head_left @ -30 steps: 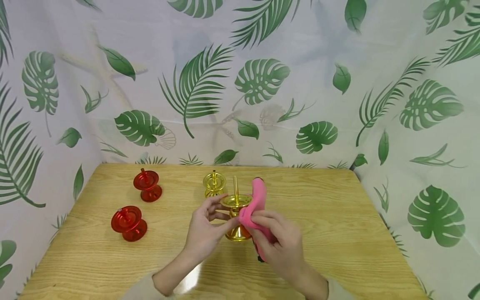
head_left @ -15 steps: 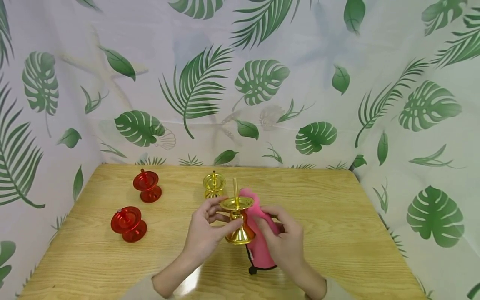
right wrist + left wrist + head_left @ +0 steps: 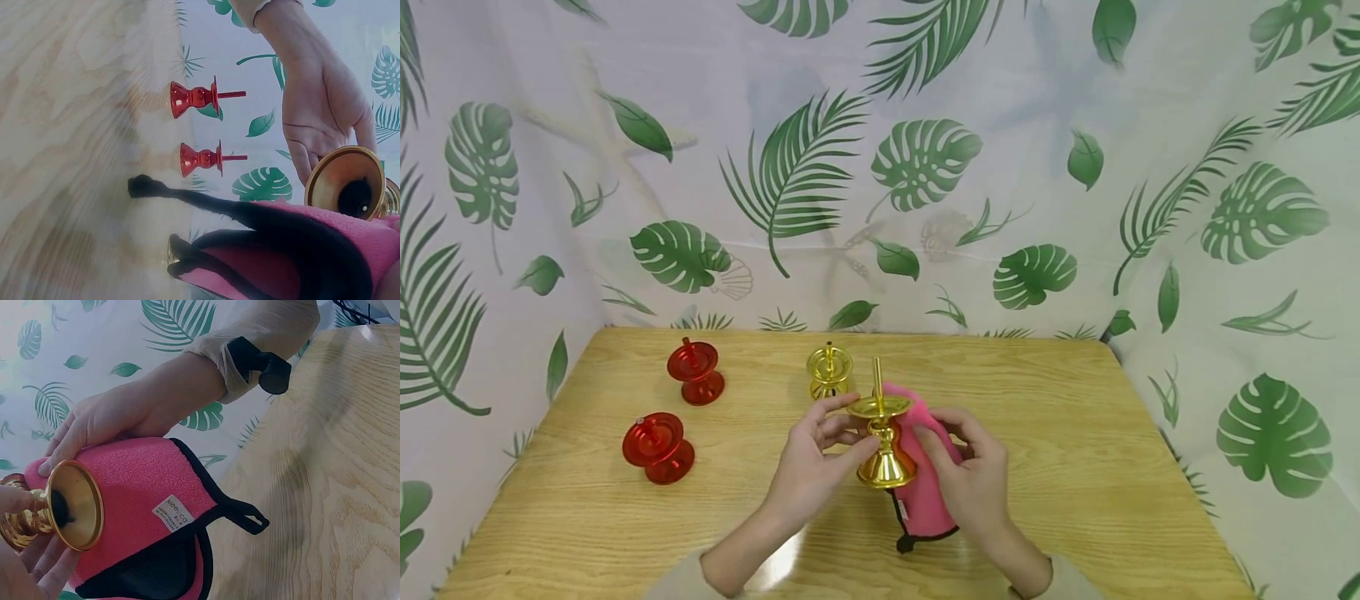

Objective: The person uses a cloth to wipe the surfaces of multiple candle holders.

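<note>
My left hand (image 3: 817, 457) grips a shiny gold candle holder (image 3: 887, 468) by its narrow middle, thumb in front and fingers behind. It has a wide foot, a shallow dish and a thin upright rod on top. My right hand (image 3: 973, 471) pinches a pink cloth (image 3: 928, 504) with black edging and a hanging loop, held right beside the candle holder. In the left wrist view the cloth (image 3: 134, 497) spreads behind the holder's hollow foot (image 3: 84, 506), and a white label shows on it. The right wrist view shows the holder's underside (image 3: 344, 181) above the folded cloth.
A second gold candle holder (image 3: 829, 367) stands farther back on the wooden table (image 3: 1075, 467). Two red candle holders, one at the back (image 3: 694, 367) and one nearer (image 3: 658, 446), stand at the left. A leaf-print sheet (image 3: 820, 167) hangs behind the table.
The pink cloth has dropped from beside the dish and spread out lower, behind the gold candle holder. My right hand has shifted slightly right. The left hand keeps its hold, the holder slightly farther right.
</note>
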The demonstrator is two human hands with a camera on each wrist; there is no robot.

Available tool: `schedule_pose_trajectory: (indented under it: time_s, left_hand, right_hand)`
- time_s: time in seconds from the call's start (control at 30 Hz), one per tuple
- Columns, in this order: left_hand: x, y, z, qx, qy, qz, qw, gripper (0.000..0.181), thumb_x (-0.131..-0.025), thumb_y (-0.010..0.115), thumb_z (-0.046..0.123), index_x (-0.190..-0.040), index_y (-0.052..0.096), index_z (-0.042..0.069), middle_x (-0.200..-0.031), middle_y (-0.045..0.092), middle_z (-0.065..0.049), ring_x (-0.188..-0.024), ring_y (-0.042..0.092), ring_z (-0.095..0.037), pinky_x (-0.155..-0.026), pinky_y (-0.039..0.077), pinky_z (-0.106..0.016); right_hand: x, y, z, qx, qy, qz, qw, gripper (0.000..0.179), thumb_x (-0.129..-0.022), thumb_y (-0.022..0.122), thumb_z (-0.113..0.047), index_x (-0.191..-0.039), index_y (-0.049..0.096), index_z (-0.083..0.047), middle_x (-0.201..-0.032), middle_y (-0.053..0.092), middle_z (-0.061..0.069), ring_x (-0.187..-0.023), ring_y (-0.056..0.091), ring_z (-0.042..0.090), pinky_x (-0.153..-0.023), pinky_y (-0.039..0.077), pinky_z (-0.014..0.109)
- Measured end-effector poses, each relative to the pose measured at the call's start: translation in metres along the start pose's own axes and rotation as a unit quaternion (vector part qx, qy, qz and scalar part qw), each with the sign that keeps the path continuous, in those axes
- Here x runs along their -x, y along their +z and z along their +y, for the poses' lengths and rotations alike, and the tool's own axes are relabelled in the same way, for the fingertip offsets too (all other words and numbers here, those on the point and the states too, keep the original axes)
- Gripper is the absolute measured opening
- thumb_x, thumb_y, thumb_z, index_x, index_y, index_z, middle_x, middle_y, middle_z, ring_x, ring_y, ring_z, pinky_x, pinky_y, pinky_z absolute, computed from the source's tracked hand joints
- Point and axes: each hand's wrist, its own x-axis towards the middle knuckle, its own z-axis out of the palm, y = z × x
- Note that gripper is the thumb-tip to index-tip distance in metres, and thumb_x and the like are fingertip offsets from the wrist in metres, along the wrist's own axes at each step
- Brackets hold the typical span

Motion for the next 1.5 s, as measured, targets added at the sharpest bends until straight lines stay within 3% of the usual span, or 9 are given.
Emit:
schedule_pose_trajectory:
  time_s: [0.3,0.6,0.8,0.97,1.17,1.27,1.4,1.5]
  left_hand:
    - [-0.001,0.000,0.000,0.072,-0.034,-0.025,0.9965,0.058,-0.088,0.083,0.006,-0.143,0.062,0.003,-0.110,0.070,0.003,-0.096,0.067,-0.011,-0.084,0.057,-0.020]
    - [0.001,0.001,0.004,0.077,-0.042,-0.017,0.9960,0.065,-0.086,0.086,0.008,-0.142,0.054,0.002,-0.118,0.075,-0.005,-0.095,0.069,-0.012,-0.081,0.059,-0.023]
    - [0.001,0.003,0.005,0.068,-0.028,0.005,0.9973,0.061,-0.084,0.086,0.002,-0.136,0.054,0.001,-0.124,0.075,-0.016,-0.091,0.073,-0.012,-0.080,0.061,-0.027]
    - [0.000,0.003,0.003,0.055,-0.019,0.023,0.9980,0.058,-0.083,0.085,-0.002,-0.132,0.056,0.002,-0.126,0.074,-0.020,-0.090,0.072,-0.014,-0.079,0.061,-0.027]
    - [0.000,0.001,0.001,0.032,-0.013,0.033,0.9988,0.058,-0.084,0.086,0.000,-0.133,0.056,0.002,-0.123,0.075,-0.020,-0.089,0.073,-0.013,-0.074,0.060,-0.024]
    - [0.000,0.001,0.001,0.036,-0.015,0.035,0.9986,0.059,-0.083,0.086,0.000,-0.133,0.056,0.002,-0.123,0.075,-0.019,-0.089,0.073,-0.013,-0.073,0.060,-0.024]
    - [0.001,0.002,0.000,0.055,-0.022,0.026,0.9979,0.059,-0.082,0.086,-0.002,-0.133,0.055,0.002,-0.126,0.075,-0.020,-0.090,0.073,-0.014,-0.076,0.062,-0.027]
    - [0.001,0.003,0.000,0.065,-0.030,0.014,0.9973,0.059,-0.082,0.085,-0.002,-0.132,0.053,0.001,-0.127,0.074,-0.020,-0.091,0.073,-0.014,-0.079,0.062,-0.028]
  right_hand:
    - [0.002,0.002,0.000,-0.023,-0.009,-0.002,0.9997,0.021,-0.088,0.071,0.017,-0.104,0.074,0.004,-0.093,0.074,0.024,-0.089,0.073,0.000,-0.068,0.063,0.020]
    - [0.002,0.003,0.002,-0.029,-0.024,-0.018,0.9991,0.021,-0.087,0.071,0.019,-0.103,0.073,0.005,-0.092,0.074,0.022,-0.087,0.073,-0.003,-0.067,0.062,0.020]
    - [0.002,0.000,0.001,-0.003,-0.105,-0.038,0.9937,0.025,-0.083,0.075,0.019,-0.102,0.073,0.003,-0.093,0.074,0.021,-0.089,0.073,-0.002,-0.070,0.061,0.016]
    - [0.000,-0.001,-0.005,0.018,-0.189,-0.046,0.9807,0.011,-0.094,0.077,-0.003,-0.102,0.075,0.003,-0.095,0.074,0.019,-0.089,0.075,0.014,-0.081,0.060,0.014]
    - [0.001,-0.003,-0.013,0.061,-0.241,-0.062,0.9667,0.022,-0.103,0.068,-0.018,-0.100,0.075,0.002,-0.095,0.074,0.017,-0.080,0.074,0.022,-0.081,0.058,0.011]
    - [0.002,-0.003,-0.015,0.059,-0.240,-0.067,0.9666,0.021,-0.103,0.068,-0.018,-0.100,0.075,0.002,-0.095,0.075,0.016,-0.078,0.073,0.021,-0.080,0.059,0.012]
    - [0.001,-0.006,-0.015,0.046,-0.193,-0.068,0.9777,0.011,-0.095,0.076,-0.006,-0.103,0.075,0.001,-0.096,0.076,0.018,-0.083,0.075,0.017,-0.081,0.059,0.013]
    - [0.000,-0.009,-0.013,0.039,-0.150,-0.070,0.9854,0.023,-0.084,0.081,0.010,-0.104,0.074,0.000,-0.095,0.076,0.019,-0.077,0.072,0.010,-0.073,0.059,0.012]
